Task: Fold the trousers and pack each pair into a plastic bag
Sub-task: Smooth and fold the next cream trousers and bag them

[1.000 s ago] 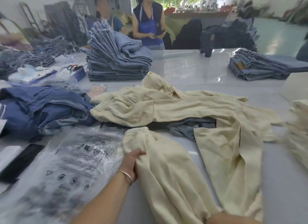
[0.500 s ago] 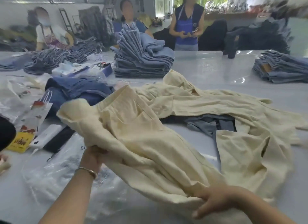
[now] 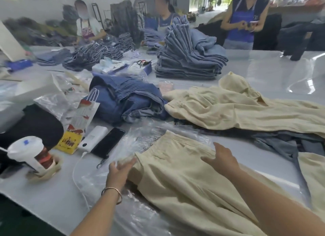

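From your head view, your left hand (image 3: 121, 169) and right hand (image 3: 221, 158) are both spread, seemingly just touching the cream trousers (image 3: 175, 179) lying unfolded over the plastic bag (image 3: 140, 141) on the bench (image 3: 52, 197). Folding and bagging remain.

Two hands (image 3: 119, 170), three workers (image 3: 164, 16).

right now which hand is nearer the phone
Left. The left hand lies at the cream trousers' left edge, just right of the phone; the right hand is farther right, over the trousers.
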Demonstrator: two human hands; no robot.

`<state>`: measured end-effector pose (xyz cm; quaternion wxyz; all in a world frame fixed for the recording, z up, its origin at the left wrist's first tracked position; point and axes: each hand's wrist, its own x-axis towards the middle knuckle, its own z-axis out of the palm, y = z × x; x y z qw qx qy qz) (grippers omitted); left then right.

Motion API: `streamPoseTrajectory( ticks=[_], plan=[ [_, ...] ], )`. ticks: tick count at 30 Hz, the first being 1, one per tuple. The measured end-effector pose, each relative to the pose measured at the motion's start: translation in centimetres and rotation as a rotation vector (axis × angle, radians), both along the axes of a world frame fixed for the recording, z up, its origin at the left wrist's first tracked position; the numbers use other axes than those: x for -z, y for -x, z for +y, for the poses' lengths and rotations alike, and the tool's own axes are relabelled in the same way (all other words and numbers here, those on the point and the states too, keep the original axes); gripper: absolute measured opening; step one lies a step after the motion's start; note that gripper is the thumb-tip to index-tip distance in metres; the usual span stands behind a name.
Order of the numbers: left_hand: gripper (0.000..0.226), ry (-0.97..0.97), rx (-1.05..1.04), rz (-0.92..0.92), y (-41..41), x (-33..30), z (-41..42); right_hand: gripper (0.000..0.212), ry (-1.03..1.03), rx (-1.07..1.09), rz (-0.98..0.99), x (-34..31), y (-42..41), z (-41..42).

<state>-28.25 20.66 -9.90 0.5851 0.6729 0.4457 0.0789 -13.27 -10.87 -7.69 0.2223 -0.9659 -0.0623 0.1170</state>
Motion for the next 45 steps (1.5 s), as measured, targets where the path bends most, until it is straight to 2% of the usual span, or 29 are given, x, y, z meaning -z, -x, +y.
streamPoseTrajectory(
  ticks=[3, 6, 11, 12, 15, 17, 20, 25, 27, 28, 30, 33, 36, 39, 42, 45],
  plan=[
    [0.084, 0.142, 0.015, 0.009, -1.0, -0.3, 0.6, 0.078, 0.128, 0.048, 0.034, 1.5, -1.4, 1.9],
    [0.064, 0.216, 0.137, 0.012, -0.9, -0.6, 2.3, 0.064, 0.24, 0.046, 0.046, 2.0, -2.3, 2.9],
    [0.057, 0.303, 0.325, 0.015, 1.2, -3.4, 5.1, 0.056, 0.373, 0.024, 0.126, 2.6, -2.9, 3.2],
    [0.053, 0.32, 0.384, 0.035, 1.7, -4.1, 5.5, 0.051, 0.378, 0.03, 0.12, 2.8, -2.9, 3.2],
    [0.043, 0.305, 0.591, 0.138, 3.1, -5.7, 6.6, 0.016, 0.36, 0.001, 0.019, 2.8, -3.1, 3.2],
    [0.048, 0.282, 0.661, 0.191, 3.8, -6.2, 7.2, 0.008, 0.3, -0.017, -0.068, 1.9, -3.7, 3.4],
    [0.05, 0.262, 0.653, 0.208, 4.2, -6.5, 7.3, 0.006, 0.068, 0.046, -0.153, -0.8, -5.8, 3.8],
    [0.055, 0.37, 0.55, 0.079, 3.5, -6.5, 6.4, 0.012, -0.247, 0.241, -0.522, -7.1, -10.1, 4.2],
    [0.051, 0.268, 0.491, 0.052, 2.7, -5.8, 5.8, 0.01, -0.253, 0.266, -0.558, -7.9, -11.2, 5.2],
    [0.043, 0.125, 0.456, 0.075, 2.3, -5.2, 5.6, 0.011, -0.169, 0.239, -0.515, -7.7, -11.5, 5.8],
    [0.032, -0.263, 0.408, 0.228, 1.5, -3.6, 5.3, 0.036, 0.084, 0.111, -0.381, -5.8, -11.0, 6.8],
    [0.041, -0.631, 0.423, 0.398, 1.3, -1.5, 4.7, 0.063, 0.221, -0.081, -0.3, -2.3, -7.9, 8.5],
    [0.047, -0.921, 0.493, 0.353, 1.5, 0.1, 3.8, 0.069, 0.207, -0.33, -0.277, 1.4, -3.6, 10.6],
    [0.053, -0.954, 0.587, 0.365, 1.7, 1.3, 3.2, 0.071, 0.293, -0.546, -0.189, 4.9, 0.5, 12.2],
    [0.062, -0.842, 0.553, 0.428, 1.8, 1.5, 3.7, 0.059, 0.315, -0.554, -0.158, 6.7, 1.5, 12.5],
    [0.037, -0.736, 0.479, 0.372, 1.8, 0.5, 4.3, 0.047, 0.293, -0.529, -0.205, 6.3, 0.6, 12.7]
  ],
)
